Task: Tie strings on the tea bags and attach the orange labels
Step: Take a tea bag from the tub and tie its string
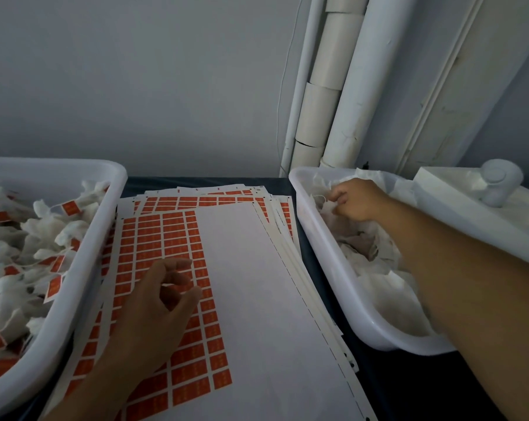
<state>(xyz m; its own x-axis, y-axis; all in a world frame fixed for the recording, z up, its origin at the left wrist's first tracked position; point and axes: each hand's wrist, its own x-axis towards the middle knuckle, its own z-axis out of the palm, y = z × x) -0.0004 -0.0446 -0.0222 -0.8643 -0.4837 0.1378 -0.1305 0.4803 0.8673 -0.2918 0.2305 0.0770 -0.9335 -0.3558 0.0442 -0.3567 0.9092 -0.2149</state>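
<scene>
hands [359, 200] over dark table [375, 384], grey wall [135, 71]

text: none legible | orange labels [178, 302]: faint print, too blurred to read

Label sheets [226, 299]: white backing, orange labels [178, 253] in a close grid, dashed black edge line. Left bin [99, 253] and right bin [333, 262]: white. Tea bags [44, 232]: white, some bearing orange tags. Worktop [378, 384]: dark navy. Wall [135, 71]: pale grey.
</scene>
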